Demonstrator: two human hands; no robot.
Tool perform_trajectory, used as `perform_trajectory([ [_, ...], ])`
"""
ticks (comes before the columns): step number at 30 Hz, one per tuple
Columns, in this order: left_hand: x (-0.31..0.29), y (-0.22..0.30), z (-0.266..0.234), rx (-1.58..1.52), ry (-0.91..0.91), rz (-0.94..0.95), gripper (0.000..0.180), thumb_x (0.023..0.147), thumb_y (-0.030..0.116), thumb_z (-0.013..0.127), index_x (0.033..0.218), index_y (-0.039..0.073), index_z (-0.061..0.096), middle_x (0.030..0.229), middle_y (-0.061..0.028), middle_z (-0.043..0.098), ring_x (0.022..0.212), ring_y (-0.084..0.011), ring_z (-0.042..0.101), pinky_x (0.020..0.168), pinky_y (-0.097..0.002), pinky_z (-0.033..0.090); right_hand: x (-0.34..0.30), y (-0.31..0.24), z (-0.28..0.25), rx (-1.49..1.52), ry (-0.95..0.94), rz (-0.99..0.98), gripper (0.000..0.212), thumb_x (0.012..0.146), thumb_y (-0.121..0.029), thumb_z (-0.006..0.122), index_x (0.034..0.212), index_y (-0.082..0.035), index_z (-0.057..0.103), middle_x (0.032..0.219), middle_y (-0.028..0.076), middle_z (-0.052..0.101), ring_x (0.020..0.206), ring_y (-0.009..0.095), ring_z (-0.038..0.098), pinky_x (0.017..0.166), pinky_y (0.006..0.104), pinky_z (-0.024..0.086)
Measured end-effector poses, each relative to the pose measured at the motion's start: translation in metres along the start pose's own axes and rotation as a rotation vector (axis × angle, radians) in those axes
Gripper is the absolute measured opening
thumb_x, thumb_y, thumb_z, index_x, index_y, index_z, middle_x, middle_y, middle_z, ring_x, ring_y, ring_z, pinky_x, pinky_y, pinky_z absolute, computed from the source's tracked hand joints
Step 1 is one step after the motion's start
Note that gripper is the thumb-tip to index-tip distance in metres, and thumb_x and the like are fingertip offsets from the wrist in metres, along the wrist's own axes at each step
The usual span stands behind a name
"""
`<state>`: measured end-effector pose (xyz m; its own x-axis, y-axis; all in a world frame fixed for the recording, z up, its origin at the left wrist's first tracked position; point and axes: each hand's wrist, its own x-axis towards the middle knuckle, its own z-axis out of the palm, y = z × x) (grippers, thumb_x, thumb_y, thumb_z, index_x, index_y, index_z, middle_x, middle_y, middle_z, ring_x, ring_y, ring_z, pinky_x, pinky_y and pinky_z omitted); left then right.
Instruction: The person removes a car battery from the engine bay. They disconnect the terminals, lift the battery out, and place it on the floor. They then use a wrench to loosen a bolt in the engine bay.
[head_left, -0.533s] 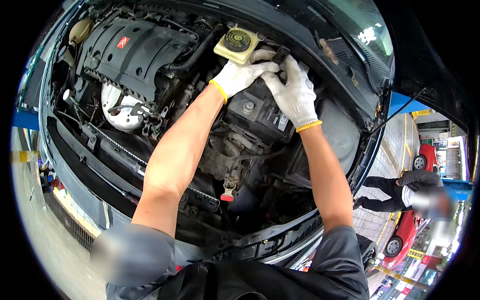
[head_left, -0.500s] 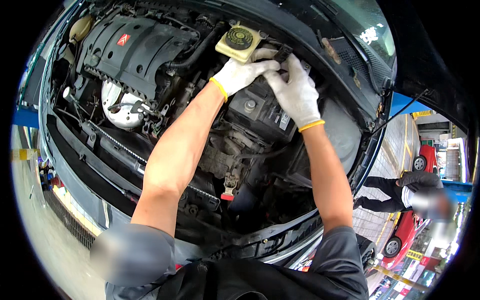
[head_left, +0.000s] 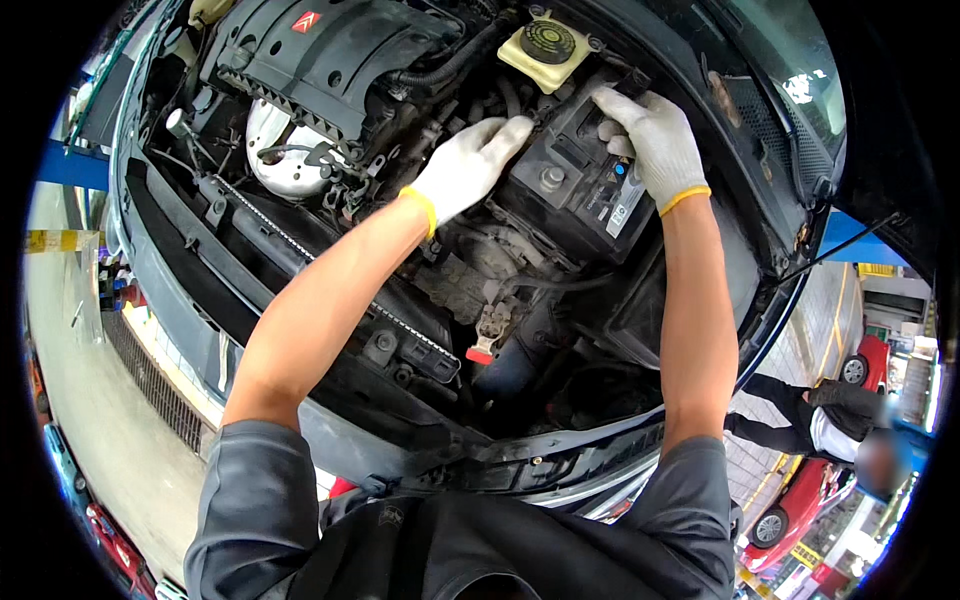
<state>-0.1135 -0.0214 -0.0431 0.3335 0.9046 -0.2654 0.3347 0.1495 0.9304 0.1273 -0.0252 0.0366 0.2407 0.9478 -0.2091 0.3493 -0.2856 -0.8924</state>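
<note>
Both my hands wear white knit gloves with yellow cuffs and are apart over a car's engine bay. My left hand [head_left: 470, 165] is at the near-left edge of a black car battery [head_left: 545, 205], fingers stretched toward its back corner; some fingertips are hidden. Over the battery's right rear side is my right hand [head_left: 655, 140], one finger reaching left and the others bent, with a gap between them. I see nothing held in either hand. Just behind the battery stands a cream fluid reservoir [head_left: 533, 66] with a black round cap [head_left: 550, 42].
A black engine cover [head_left: 345, 65] and a silver heat shield [head_left: 285, 160] lie to the left. Hoses and a red-tipped part [head_left: 480, 355] are in front of the battery. A prop rod [head_left: 840, 245] is at the right. Beyond it, a person [head_left: 820, 425] stands beside red cars.
My hands, together behind the battery near the reservoir before, have come apart: left to the battery's left edge, right over its right rear side. The view has shifted, so the bay sits higher.
</note>
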Motion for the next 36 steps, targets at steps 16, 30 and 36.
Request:
perform_trajectory([
  [16,-0.069,0.027,0.072,-0.397,-0.155,-0.409,0.071,0.098,0.070,0.071,0.106,0.000,0.074,0.090,-0.0062,0.076,0.072,-0.0138,0.072,0.067,-0.0273,0.060,0.037,0.035,-0.025,-0.652,-0.041,-0.493,0.053,0.099,-0.044,0.074,0.134,-0.005,0.071,0.127,0.023,0.075,0.120,0.037,0.071,0.104,0.0439,0.054],
  [30,-0.052,-0.037,0.080,-0.355,0.396,-0.250,0.087,0.102,0.079,0.053,0.134,0.000,0.068,0.106,-0.0132,0.075,0.095,-0.0213,0.074,0.085,-0.0345,0.059,0.045,0.047,-0.027,-0.759,0.019,-0.594,0.056,0.102,-0.053,0.066,0.120,-0.001,0.070,0.119,0.026,0.074,0.118,0.045,0.070,0.101,0.0519,0.055],
  [36,-0.034,-0.073,0.062,0.185,0.362,0.500,0.081,0.099,0.053,0.076,0.155,-0.001,0.050,0.143,-0.0217,0.062,0.129,-0.0379,0.063,0.113,-0.0456,0.050,0.044,0.042,-0.023,-0.735,-0.010,-0.555,0.056,0.101,-0.054,0.068,0.122,-0.002,0.071,0.119,0.024,0.075,0.116,0.043,0.071,0.101,0.0504,0.055],
])
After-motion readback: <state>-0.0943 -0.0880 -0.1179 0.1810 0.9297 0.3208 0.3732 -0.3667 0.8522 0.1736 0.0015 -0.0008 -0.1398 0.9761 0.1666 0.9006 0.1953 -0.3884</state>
